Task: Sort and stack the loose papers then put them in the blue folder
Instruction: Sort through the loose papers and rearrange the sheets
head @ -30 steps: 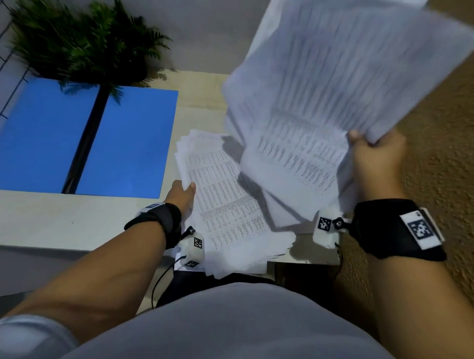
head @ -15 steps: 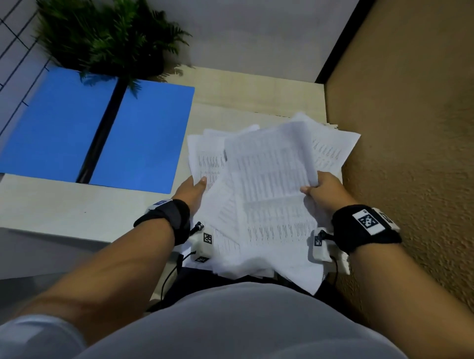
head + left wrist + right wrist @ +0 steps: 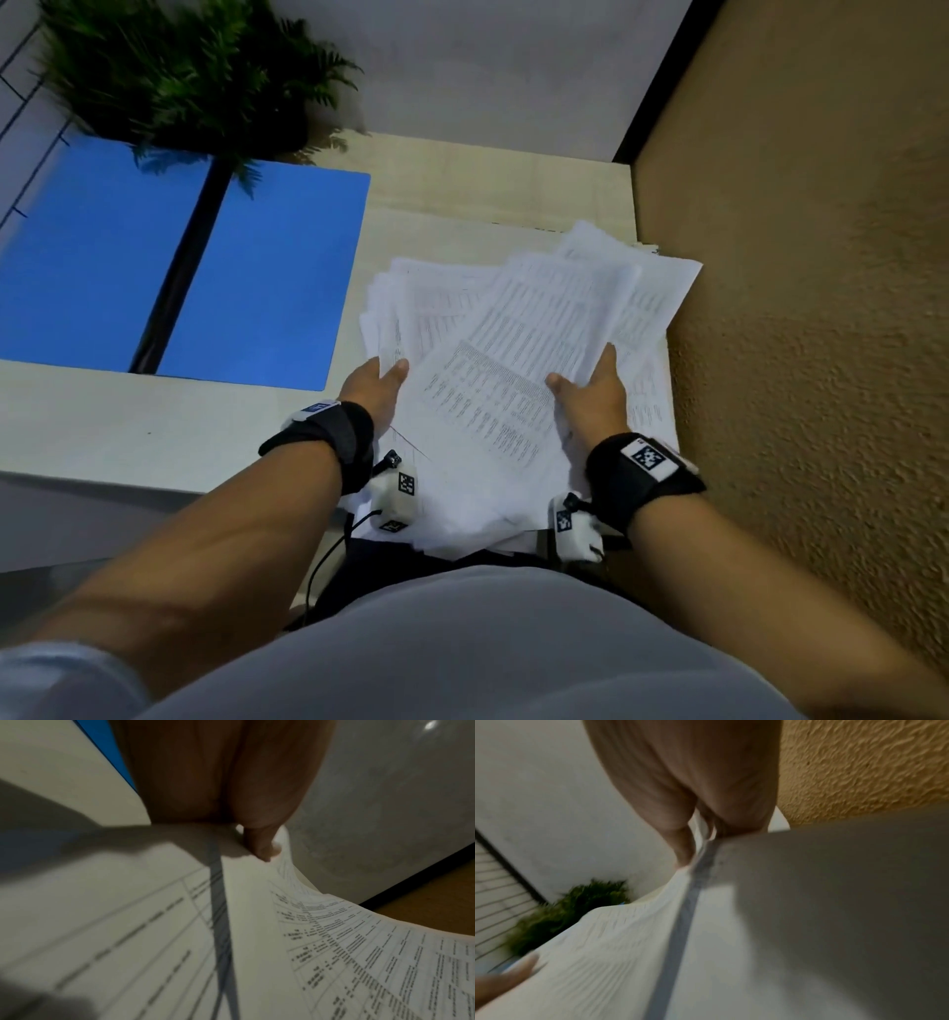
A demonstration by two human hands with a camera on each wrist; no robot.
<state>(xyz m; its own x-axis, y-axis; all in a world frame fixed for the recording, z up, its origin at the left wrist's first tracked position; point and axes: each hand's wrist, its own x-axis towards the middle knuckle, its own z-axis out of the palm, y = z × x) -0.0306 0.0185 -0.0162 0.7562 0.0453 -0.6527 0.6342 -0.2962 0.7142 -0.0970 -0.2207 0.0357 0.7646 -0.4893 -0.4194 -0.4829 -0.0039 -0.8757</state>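
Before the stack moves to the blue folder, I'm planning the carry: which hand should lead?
Left. The left hand grips the papers on the side facing the open blue folder; the right hand is by the wall.

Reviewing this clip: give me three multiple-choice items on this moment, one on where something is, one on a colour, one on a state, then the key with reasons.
1. Where does the folder lie relative to the papers?
A. To their left on the desk
B. Under them
C. On the floor

2. What colour is the wall at the right?
A. Green
B. Ochre yellow
C. Black

3. What state is the folder in?
A. Shut flat
B. Lying open, with no papers in it
C. Held upright in a hand

Key:
1 A, the head view shows it left of the pile, apart from it.
2 B, the textured ochre surface borders the desk.
3 B, both blue leaves lie spread with the dark spine between, while the left hand and right hand hold the papers.
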